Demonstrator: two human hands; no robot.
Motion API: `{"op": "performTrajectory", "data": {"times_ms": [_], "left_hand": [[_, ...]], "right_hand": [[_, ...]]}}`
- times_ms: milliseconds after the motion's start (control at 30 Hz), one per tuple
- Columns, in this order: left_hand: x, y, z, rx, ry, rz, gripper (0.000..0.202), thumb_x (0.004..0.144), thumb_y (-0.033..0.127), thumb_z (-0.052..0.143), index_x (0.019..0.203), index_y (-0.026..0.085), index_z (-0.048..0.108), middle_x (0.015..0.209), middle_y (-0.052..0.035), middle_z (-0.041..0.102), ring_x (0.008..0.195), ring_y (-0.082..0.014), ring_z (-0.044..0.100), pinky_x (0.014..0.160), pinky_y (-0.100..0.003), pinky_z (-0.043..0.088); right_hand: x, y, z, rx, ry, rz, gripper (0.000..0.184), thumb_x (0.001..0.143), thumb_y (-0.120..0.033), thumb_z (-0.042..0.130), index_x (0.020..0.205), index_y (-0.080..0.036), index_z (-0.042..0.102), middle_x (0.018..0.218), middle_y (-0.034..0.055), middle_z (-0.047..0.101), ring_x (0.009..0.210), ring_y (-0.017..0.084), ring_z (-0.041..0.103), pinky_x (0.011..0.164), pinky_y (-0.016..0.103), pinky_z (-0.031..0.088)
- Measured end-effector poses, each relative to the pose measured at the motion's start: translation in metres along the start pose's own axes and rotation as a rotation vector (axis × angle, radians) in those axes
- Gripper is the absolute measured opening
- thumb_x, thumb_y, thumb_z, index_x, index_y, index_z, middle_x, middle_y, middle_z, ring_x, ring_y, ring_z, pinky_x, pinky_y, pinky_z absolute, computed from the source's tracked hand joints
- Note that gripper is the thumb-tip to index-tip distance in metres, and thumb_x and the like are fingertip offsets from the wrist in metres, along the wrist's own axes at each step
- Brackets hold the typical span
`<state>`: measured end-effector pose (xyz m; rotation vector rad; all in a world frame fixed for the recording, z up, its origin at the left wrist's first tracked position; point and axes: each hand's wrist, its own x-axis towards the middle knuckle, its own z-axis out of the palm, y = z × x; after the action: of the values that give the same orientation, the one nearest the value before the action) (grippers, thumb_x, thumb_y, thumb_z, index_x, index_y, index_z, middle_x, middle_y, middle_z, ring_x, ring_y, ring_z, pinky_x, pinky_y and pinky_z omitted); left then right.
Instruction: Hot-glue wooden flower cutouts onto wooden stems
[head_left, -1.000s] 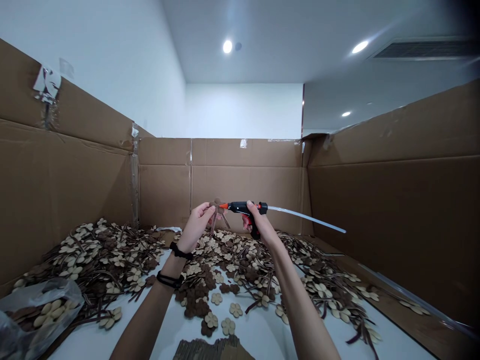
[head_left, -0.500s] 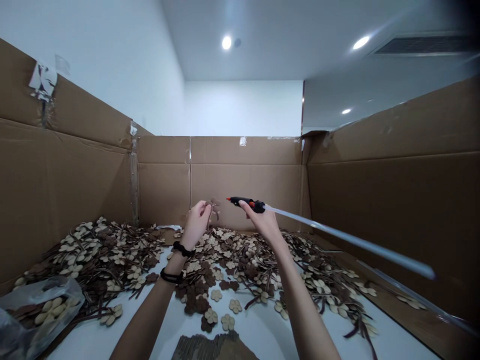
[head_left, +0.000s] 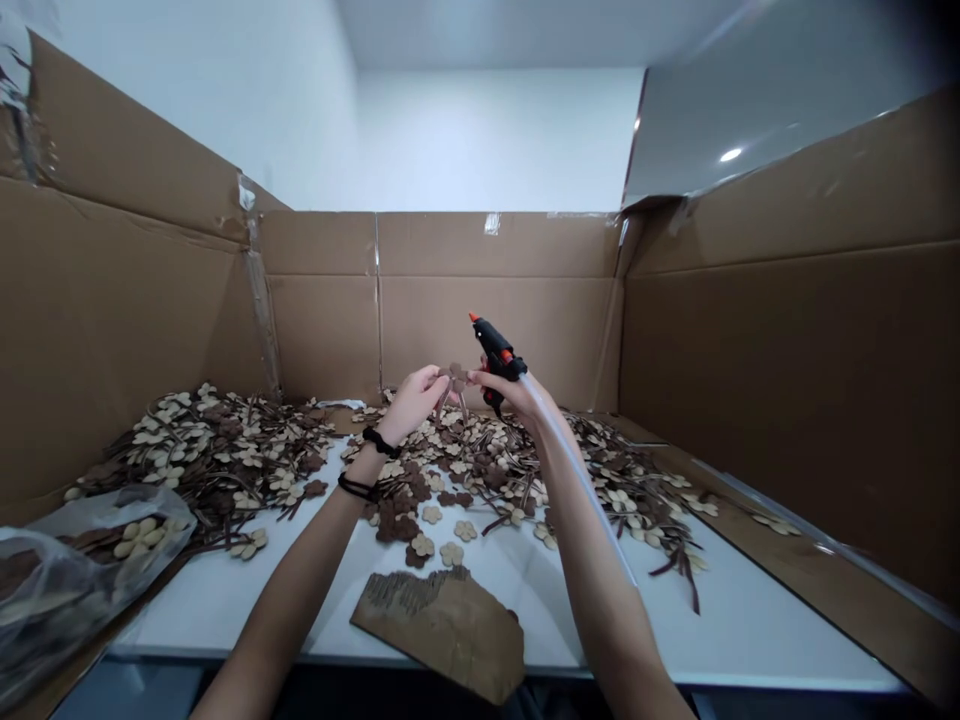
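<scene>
My left hand [head_left: 415, 402] pinches a brown flower cutout [head_left: 456, 378] with thin strips hanging below it. My right hand [head_left: 517, 393] is closed around a black glue gun [head_left: 495, 348] whose orange tip points up and to the left. The right thumb and fingertip reach the edge of the flower. A long translucent glue stick [head_left: 581, 475] runs out of the gun's back along my right forearm. Under both hands spreads a heap of brown and cream flower cutouts [head_left: 487, 460], many with dark strips.
Cardboard walls [head_left: 495, 320] enclose the white table [head_left: 315, 620] on three sides. A torn cardboard piece [head_left: 457, 625] lies at the near edge. At left are another flower pile [head_left: 217, 460] and a clear plastic bag [head_left: 142, 495] of cutouts.
The glue gun has tilted tip-up, and my right hand has come in to the flower. The glue stick swung down along my forearm. The view has tipped downward, showing more table.
</scene>
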<state>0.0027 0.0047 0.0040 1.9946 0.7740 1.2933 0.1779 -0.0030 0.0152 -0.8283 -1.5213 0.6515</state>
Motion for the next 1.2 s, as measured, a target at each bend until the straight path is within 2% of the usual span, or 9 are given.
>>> {"op": "performTrajectory", "data": {"times_ms": [233, 300, 400, 500, 633, 833, 1000, 1100, 1200], "left_hand": [[0.006, -0.008, 0.002, -0.044, 0.031, -0.031, 0.029, 0.091, 0.034, 0.032, 0.097, 0.015, 0.053, 0.078, -0.0071, 0.069, 0.054, -0.0124, 0.053, 0.051, -0.022, 0.041], [0.009, -0.019, 0.002, 0.077, 0.029, -0.072, 0.035, 0.092, 0.028, 0.023, 0.105, 0.015, 0.053, 0.082, -0.0076, 0.069, 0.056, -0.0121, 0.053, 0.055, -0.022, 0.041], [0.008, -0.044, 0.004, 0.477, -0.247, -0.2, 0.03, 0.085, 0.021, 0.033, 0.097, 0.016, 0.061, 0.081, -0.0058, 0.068, 0.058, -0.0115, 0.051, 0.058, -0.021, 0.04], [-0.002, -0.07, 0.017, 0.669, -0.576, -0.321, 0.005, 0.064, 0.015, 0.059, 0.062, 0.016, 0.064, 0.055, -0.0022, 0.061, 0.051, -0.0118, 0.044, 0.057, -0.023, 0.039], [-0.012, -0.091, 0.038, 0.748, -0.717, -0.379, 0.017, 0.05, 0.013, 0.07, 0.042, 0.016, 0.055, 0.039, 0.0006, 0.047, 0.048, -0.0134, 0.042, 0.061, -0.028, 0.041], [-0.011, -0.105, 0.045, 0.774, -0.772, -0.363, 0.026, 0.045, 0.016, 0.075, 0.035, 0.016, 0.051, 0.037, 0.0013, 0.043, 0.05, -0.0159, 0.046, 0.063, -0.031, 0.043], [-0.012, -0.113, 0.045, 0.67, -0.725, -0.27, 0.027, 0.042, 0.01, 0.072, 0.033, 0.019, 0.048, 0.035, 0.0039, 0.042, 0.041, -0.0129, 0.039, 0.055, -0.03, 0.04], [-0.008, -0.102, 0.033, 0.572, -0.682, -0.202, 0.021, 0.047, 0.011, 0.069, 0.038, 0.021, 0.053, 0.04, 0.0035, 0.049, 0.041, -0.0131, 0.042, 0.05, -0.027, 0.038], [-0.001, -0.072, 0.004, 0.46, -0.668, -0.161, 0.009, 0.054, 0.022, 0.072, 0.051, 0.021, 0.063, 0.052, 0.0003, 0.062, 0.049, -0.0153, 0.053, 0.05, -0.025, 0.04]], "right_hand": [[0.0, -0.002, -0.001, 0.0, 0.076, -0.01, 0.026, 0.058, -0.033, 0.071, 0.072, -0.02, 0.055, 0.068, -0.0028, 0.053, 0.064, 0.012, 0.049, 0.063, 0.026, 0.039], [0.001, -0.001, -0.003, 0.007, 0.104, -0.02, 0.026, 0.057, -0.033, 0.071, 0.072, -0.02, 0.053, 0.066, -0.0033, 0.051, 0.062, 0.011, 0.048, 0.061, 0.026, 0.039], [0.004, 0.001, -0.008, 0.041, 0.135, -0.029, 0.029, 0.055, -0.033, 0.071, 0.073, -0.02, 0.052, 0.066, -0.0035, 0.051, 0.062, 0.011, 0.049, 0.059, 0.026, 0.039], [0.007, 0.005, -0.012, 0.053, 0.134, -0.032, 0.032, 0.055, -0.035, 0.071, 0.075, -0.021, 0.051, 0.065, -0.0039, 0.051, 0.06, 0.012, 0.049, 0.057, 0.026, 0.039], [0.006, 0.008, -0.012, 0.034, 0.135, -0.049, 0.03, 0.058, -0.036, 0.07, 0.076, -0.021, 0.051, 0.064, -0.0039, 0.052, 0.059, 0.012, 0.05, 0.057, 0.026, 0.04], [0.004, 0.007, -0.01, -0.028, 0.148, -0.067, 0.03, 0.061, -0.038, 0.069, 0.078, -0.02, 0.051, 0.065, -0.0036, 0.053, 0.057, 0.011, 0.047, 0.057, 0.026, 0.039], [0.007, 0.009, -0.011, -0.041, 0.148, -0.069, 0.033, 0.062, -0.041, 0.068, 0.081, -0.02, 0.05, 0.068, -0.0026, 0.054, 0.058, 0.012, 0.048, 0.057, 0.026, 0.039], [0.009, 0.01, -0.01, -0.031, 0.134, -0.069, 0.036, 0.06, -0.042, 0.069, 0.08, -0.02, 0.049, 0.067, -0.0018, 0.055, 0.06, 0.013, 0.05, 0.058, 0.027, 0.04], [0.009, 0.009, -0.01, -0.046, 0.151, -0.081, 0.037, 0.06, -0.044, 0.069, 0.077, -0.021, 0.047, 0.067, -0.0014, 0.054, 0.061, 0.014, 0.05, 0.056, 0.027, 0.039]]}}
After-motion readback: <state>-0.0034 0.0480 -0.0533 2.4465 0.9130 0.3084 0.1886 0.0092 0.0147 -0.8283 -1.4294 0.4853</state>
